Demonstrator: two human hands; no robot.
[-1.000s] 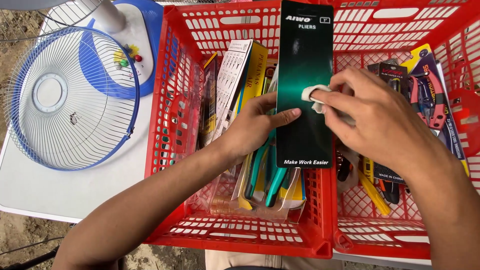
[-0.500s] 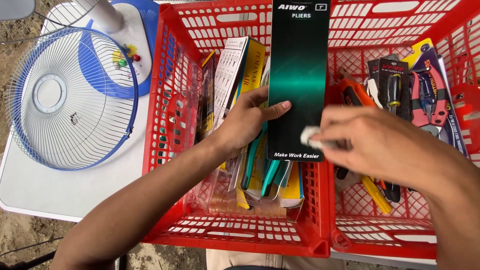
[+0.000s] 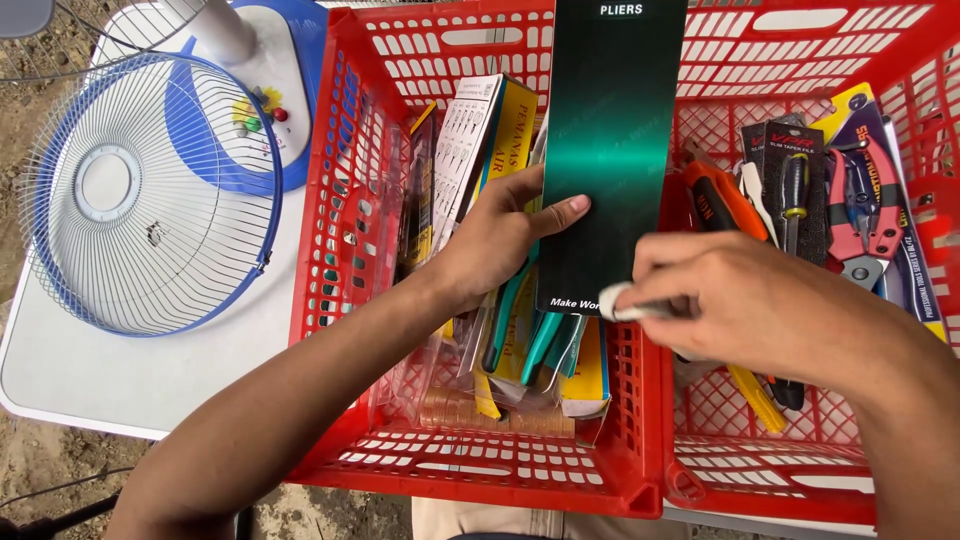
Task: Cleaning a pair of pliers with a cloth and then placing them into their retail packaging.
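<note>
Card (image 3: 612,150), tall, dark green, pliers packaging, stands upright over the wall between two red crates, steadied by the left hand (image 3: 495,240), fingers curled on its left edge, thumb flat across its face. Right hand (image 3: 740,300), near right, fingers pinched on a small white wad (image 3: 615,303) at the card's lower corner, apparently wiping it; left crate (image 3: 480,465) holds packaged teal-handled pliers (image 3: 520,340), right crate (image 3: 790,480) assorted tools, with a fan guard (image 3: 130,200) far left.

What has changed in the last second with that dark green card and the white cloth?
The right hand, pinching a small white cloth, slid down from the middle of the dark green card to its bottom right corner. The left hand kept holding the card's left edge. The red baskets, packaged tools and fan grille stayed put.
</note>
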